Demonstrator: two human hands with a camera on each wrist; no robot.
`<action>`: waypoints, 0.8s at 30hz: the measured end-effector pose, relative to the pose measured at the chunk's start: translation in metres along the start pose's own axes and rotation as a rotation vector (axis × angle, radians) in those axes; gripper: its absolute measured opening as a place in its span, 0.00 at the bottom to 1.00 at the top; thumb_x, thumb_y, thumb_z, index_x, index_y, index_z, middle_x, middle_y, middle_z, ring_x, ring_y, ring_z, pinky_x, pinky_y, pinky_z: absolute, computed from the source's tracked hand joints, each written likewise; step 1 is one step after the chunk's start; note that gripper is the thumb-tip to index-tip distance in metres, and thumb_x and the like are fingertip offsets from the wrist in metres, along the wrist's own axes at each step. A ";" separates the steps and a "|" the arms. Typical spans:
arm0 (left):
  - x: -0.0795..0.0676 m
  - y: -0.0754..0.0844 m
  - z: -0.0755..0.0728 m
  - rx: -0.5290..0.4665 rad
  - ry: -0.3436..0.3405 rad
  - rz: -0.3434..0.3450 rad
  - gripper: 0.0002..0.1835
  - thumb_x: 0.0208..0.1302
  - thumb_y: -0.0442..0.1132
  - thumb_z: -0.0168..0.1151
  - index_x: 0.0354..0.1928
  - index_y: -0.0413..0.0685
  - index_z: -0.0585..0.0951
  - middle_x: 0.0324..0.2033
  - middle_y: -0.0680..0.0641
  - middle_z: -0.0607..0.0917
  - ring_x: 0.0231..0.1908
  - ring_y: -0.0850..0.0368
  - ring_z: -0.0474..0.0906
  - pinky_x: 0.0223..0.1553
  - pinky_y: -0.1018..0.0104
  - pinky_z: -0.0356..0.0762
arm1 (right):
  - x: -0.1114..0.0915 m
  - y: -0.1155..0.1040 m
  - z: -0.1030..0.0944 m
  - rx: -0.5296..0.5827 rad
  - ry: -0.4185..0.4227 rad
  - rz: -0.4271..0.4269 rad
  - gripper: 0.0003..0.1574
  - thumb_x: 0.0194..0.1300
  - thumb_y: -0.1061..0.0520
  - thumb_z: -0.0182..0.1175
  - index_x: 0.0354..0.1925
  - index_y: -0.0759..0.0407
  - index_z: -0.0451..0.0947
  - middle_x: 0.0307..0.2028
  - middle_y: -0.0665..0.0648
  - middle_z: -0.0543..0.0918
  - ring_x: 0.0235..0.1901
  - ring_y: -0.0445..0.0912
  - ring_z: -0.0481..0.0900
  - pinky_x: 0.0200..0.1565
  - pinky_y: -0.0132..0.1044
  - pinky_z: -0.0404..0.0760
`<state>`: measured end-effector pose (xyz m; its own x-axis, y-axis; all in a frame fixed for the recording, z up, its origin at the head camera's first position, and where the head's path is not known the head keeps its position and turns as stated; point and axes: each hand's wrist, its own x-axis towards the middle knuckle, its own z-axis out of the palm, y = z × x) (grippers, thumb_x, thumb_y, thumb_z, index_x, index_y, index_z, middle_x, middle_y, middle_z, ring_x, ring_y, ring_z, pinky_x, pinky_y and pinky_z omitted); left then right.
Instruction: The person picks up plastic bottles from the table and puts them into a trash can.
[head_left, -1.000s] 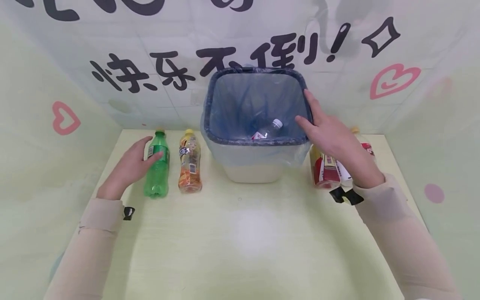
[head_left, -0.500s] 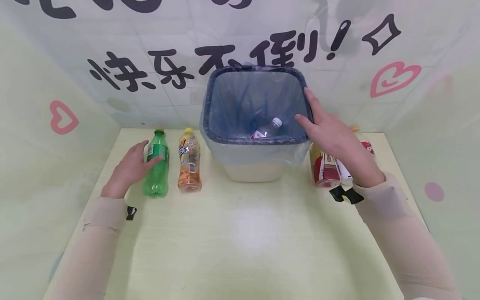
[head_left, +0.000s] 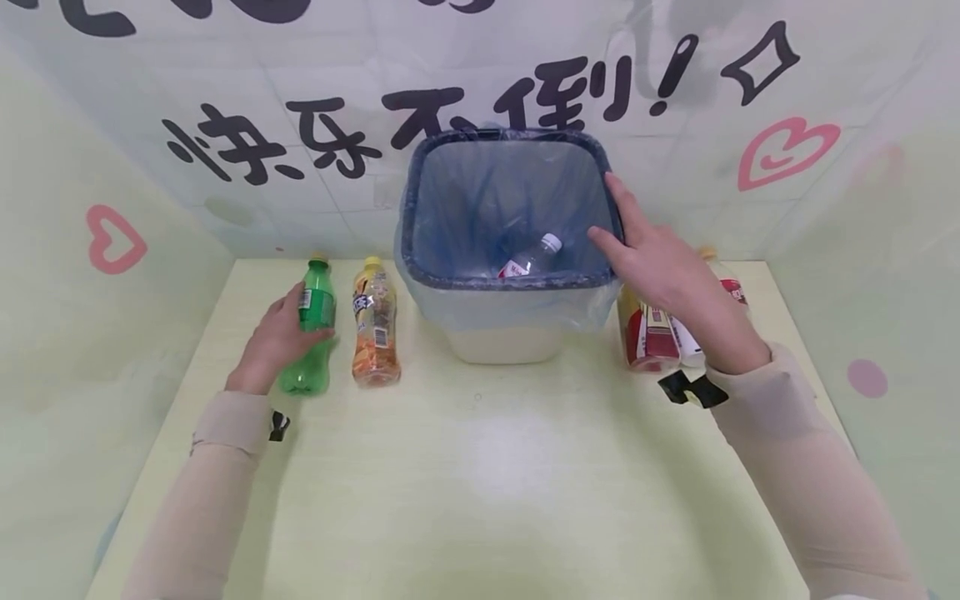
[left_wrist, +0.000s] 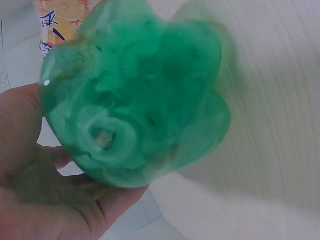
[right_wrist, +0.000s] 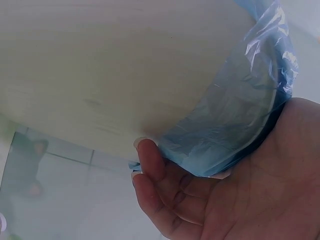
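Note:
In the head view my left hand (head_left: 279, 337) grips a green plastic bottle (head_left: 318, 310) lying at the back left of the table, thumb over its near side. The left wrist view shows the lobed base of that green bottle (left_wrist: 135, 95) close up, my left hand (left_wrist: 55, 195) around its side. My right hand (head_left: 660, 262) holds the right rim of a bin (head_left: 504, 347) lined with a blue bag (head_left: 450, 308). In the right wrist view my right hand (right_wrist: 210, 200) has its fingers curled at the bagged rim. A clear bottle (head_left: 534, 257) with a white cap lies inside the bin.
An orange drink bottle (head_left: 377, 325) with a yellow cap lies between the green bottle and the bin. A red-labelled bottle (head_left: 651, 337) and a whitish bottle (head_left: 727, 283) lie right of the bin, partly behind my right forearm. Printed sheeting (head_left: 315, 50) encloses the table (head_left: 480, 483).
My left hand has moved right onto the green bottle and closed around it; the bottle's base has shifted slightly left. The right hand stays on the bin's rim. The head view has shifted a little.

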<state>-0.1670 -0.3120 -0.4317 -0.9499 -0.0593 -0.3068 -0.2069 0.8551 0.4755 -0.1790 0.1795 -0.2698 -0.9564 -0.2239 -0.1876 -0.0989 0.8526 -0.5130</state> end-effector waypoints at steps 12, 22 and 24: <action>-0.004 -0.003 -0.010 0.054 0.040 0.020 0.51 0.69 0.52 0.60 0.78 0.40 0.39 0.63 0.22 0.64 0.49 0.28 0.71 0.37 0.36 0.75 | 0.000 0.001 0.000 0.006 -0.003 -0.001 0.48 0.73 0.28 0.37 0.77 0.32 0.22 0.72 0.73 0.59 0.65 0.70 0.65 0.61 0.66 0.65; -0.027 0.022 -0.041 0.035 0.150 0.070 0.45 0.69 0.52 0.58 0.78 0.41 0.48 0.60 0.26 0.70 0.44 0.34 0.72 0.33 0.46 0.74 | -0.002 0.000 0.000 0.003 -0.007 0.009 0.48 0.72 0.27 0.35 0.76 0.29 0.21 0.72 0.73 0.59 0.65 0.70 0.64 0.61 0.67 0.65; -0.034 0.032 -0.053 0.032 0.192 0.115 0.44 0.69 0.51 0.58 0.78 0.41 0.49 0.60 0.26 0.70 0.45 0.34 0.71 0.35 0.43 0.73 | -0.002 0.001 0.000 0.006 -0.008 0.013 0.48 0.72 0.26 0.35 0.76 0.29 0.21 0.71 0.73 0.60 0.65 0.70 0.65 0.60 0.66 0.66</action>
<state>-0.1541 -0.3094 -0.3627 -0.9946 -0.0548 -0.0879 -0.0900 0.8776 0.4709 -0.1772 0.1804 -0.2697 -0.9552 -0.2168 -0.2014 -0.0850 0.8529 -0.5152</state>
